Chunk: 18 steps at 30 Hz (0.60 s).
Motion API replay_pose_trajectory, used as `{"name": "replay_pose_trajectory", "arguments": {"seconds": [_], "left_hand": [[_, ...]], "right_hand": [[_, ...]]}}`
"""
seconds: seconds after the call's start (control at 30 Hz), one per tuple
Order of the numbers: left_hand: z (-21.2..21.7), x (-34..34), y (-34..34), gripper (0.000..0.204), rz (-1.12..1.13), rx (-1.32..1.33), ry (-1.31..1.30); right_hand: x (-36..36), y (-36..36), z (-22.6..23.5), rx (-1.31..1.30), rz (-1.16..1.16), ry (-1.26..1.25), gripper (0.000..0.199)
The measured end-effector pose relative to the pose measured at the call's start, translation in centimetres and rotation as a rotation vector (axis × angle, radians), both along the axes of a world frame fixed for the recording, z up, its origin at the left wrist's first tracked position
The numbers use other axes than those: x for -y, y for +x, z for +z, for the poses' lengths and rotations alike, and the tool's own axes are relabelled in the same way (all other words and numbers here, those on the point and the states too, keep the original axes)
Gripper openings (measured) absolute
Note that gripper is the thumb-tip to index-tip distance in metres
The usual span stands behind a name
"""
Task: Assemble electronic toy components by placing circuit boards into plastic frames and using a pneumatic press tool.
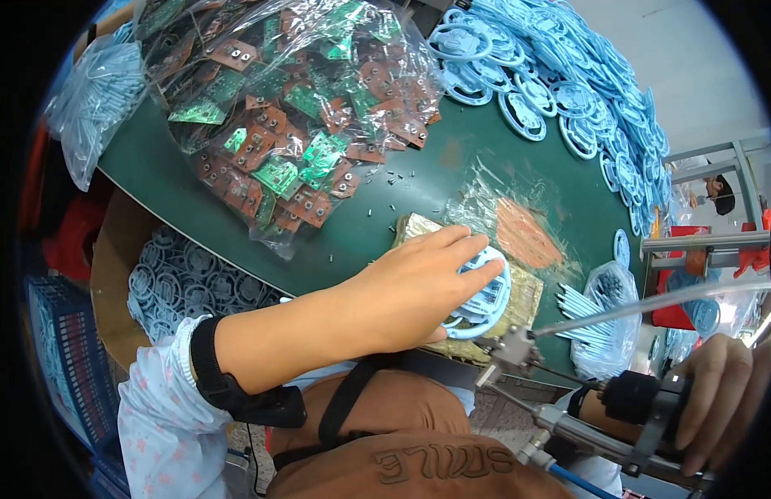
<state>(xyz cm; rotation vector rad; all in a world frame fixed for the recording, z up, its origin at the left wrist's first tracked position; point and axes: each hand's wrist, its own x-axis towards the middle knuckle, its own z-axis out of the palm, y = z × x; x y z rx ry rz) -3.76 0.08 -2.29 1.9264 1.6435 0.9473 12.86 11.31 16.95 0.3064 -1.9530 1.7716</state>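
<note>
My left hand (pixel 414 287) lies flat on a light blue wheel-shaped plastic part (pixel 485 295), pressing it onto a worn brownish pad (pixel 527 301) at the near edge of the green table (pixel 152 170). My right hand (pixel 718 395) grips a pneumatic screwdriver (pixel 627 407) at the lower right. Its metal tip (pixel 506 349) sits just below and right of the blue part, close to the table edge.
A clear bag of green and brown circuit boards (pixel 294 108) fills the table's far left. Several blue wheel parts (pixel 560 75) are piled at the far right. Small screws (pixel 385 179) are scattered mid-table. A bag of blue rods (pixel 606 320) lies right of the pad. A box of blue parts (pixel 185 279) stands below the table.
</note>
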Motion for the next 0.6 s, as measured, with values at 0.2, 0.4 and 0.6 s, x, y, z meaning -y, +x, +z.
{"name": "replay_pose_trajectory", "arguments": {"seconds": [0.2, 0.4, 0.6], "left_hand": [[0.0, -0.2, 0.0, 0.091, 0.011, 0.002, -0.015], [-0.1, -0.1, -0.1, 0.088, 0.026, 0.013, 0.058], [-0.5, -0.3, 0.1, 0.087, 0.021, 0.027, 0.048]], "right_hand": [[0.1, -0.5, -0.9, 0.244, -0.045, 0.001, 0.068], [0.6, -0.6, -3.1, 0.077, -0.18, 0.029, 0.034], [-0.9, 0.3, -0.6, 0.096, -0.014, 0.03, 0.042]]}}
